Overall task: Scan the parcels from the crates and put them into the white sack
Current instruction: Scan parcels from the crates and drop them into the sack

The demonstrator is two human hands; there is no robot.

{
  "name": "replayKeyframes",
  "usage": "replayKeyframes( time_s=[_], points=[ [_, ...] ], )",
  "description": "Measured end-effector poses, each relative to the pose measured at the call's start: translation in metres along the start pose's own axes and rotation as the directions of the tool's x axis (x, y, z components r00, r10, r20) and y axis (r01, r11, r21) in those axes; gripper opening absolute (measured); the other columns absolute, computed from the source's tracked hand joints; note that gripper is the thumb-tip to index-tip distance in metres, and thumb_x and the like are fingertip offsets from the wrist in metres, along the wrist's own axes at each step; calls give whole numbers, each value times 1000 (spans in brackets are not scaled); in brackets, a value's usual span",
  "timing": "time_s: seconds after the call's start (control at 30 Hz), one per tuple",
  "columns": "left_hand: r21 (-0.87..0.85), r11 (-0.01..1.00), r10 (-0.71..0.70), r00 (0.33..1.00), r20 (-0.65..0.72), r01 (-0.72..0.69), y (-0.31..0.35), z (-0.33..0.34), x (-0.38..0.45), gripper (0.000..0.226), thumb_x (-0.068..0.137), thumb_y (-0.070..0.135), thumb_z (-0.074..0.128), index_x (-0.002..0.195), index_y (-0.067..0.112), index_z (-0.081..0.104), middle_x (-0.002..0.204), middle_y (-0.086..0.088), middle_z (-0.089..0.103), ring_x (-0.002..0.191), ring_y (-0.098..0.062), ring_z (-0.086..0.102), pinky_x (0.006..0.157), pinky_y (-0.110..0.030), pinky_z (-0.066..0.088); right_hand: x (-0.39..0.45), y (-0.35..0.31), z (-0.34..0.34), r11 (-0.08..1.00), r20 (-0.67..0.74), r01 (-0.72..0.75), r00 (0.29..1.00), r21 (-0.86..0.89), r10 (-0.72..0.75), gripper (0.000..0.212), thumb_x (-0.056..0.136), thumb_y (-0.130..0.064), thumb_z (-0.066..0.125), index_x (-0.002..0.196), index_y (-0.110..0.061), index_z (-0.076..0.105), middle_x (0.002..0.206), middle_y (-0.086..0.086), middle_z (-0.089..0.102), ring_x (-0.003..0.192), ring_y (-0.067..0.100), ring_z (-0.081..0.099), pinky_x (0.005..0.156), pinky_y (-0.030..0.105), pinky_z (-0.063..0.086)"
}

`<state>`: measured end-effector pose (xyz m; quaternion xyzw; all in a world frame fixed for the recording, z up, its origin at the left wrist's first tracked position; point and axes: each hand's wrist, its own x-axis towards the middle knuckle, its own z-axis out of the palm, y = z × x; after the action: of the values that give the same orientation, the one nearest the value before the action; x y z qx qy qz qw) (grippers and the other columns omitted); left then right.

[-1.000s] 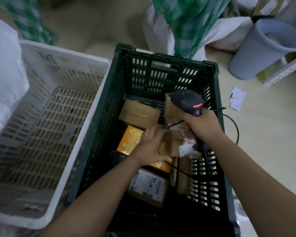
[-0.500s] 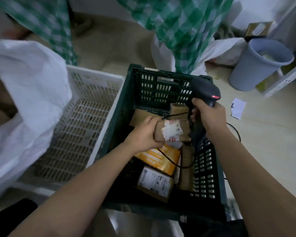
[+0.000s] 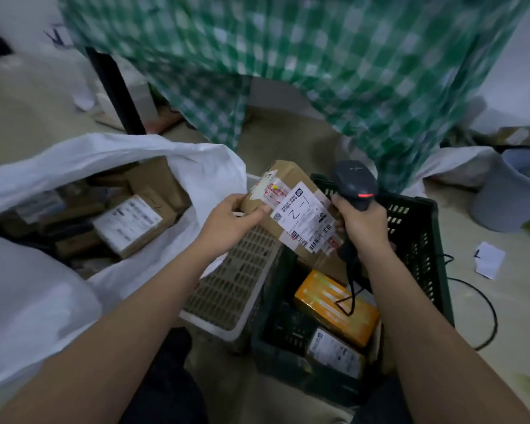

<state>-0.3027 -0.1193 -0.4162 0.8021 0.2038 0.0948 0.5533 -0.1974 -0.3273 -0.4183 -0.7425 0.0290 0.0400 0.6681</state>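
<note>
Item one: my left hand [image 3: 230, 220], fingers curled, thumb on top, pinching the left edge of a brown cardboard parcel [image 3: 291, 209] held up in the air above the crates. Item two: my right hand [image 3: 360, 223], wrapped tight around the grip of a black barcode scanner [image 3: 354, 185], red light glowing on its head; my right fingertips seem to touch the parcel's right edge, though I cannot tell for certain. The parcel's white shipping label [image 3: 300, 220] faces up toward me, and its long axis runs from about 11 o'clock to 5 o'clock, the far end tipped away. At 9 o'clock of the parcel, the white sack [image 3: 129, 154] stands open-mouthed, already holding several labelled brown boxes [image 3: 132, 224]. Directly below the parcel, a white slatted crate [image 3: 236, 276]; at 5 o'clock, touching it, a dark green crate [image 3: 416, 240] with an orange packet [image 3: 337, 307] and a labelled box [image 3: 337, 353] inside. The scanner's black cable [image 3: 484, 304] drops into the green crate and loops out over the floor at 4 o'clock. A green checked cloth [image 3: 318, 71] hangs at 12 o'clock; a grey bucket [image 3: 508, 191] sits at 3 o'clock, with a white paper scrap [image 3: 488, 260] on the floor near it. My forearms hide the near walls of both crates.
</note>
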Motion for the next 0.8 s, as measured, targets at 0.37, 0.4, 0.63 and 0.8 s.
replayKeyframes(
  time_s=[0.37,0.4,0.63,0.8],
  points=[
    [-194,976,-128,985,-120,103,7,-46,-3,61,83,54,65,128,22,40,116,2,58,99,-12,61,87,-37,52,-37,-7,38,993,227,117,968,-27,-108,23,79,-17,80,95,-24,64,88,-8,70,81,0,65,71,15,52],
    [-282,951,-165,981,-105,130,8,-45,-3,60,83,51,67,126,20,39,117,-1,57,101,-14,61,83,-37,55,-37,-2,41,994,219,108,971,-34,-98,24,78,-17,81,93,-27,64,89,-6,71,86,6,67,77,23,54],
    [-398,905,-206,973,-102,150,-2,-45,8,55,82,38,72,123,17,41,118,-6,55,102,-16,61,77,-30,55,-39,16,63,989,161,101,984,-110,-83,24,76,-17,82,93,-19,64,81,-9,68,84,13,66,74,28,50],
    [-399,906,-194,975,-106,137,-6,-56,10,57,83,38,72,131,18,48,126,-4,56,109,-19,61,77,-30,57,-30,6,60,998,91,57,994,-25,-55,18,80,-21,79,90,-23,64,85,-5,68,81,11,63,74,29,49]
  ],
)
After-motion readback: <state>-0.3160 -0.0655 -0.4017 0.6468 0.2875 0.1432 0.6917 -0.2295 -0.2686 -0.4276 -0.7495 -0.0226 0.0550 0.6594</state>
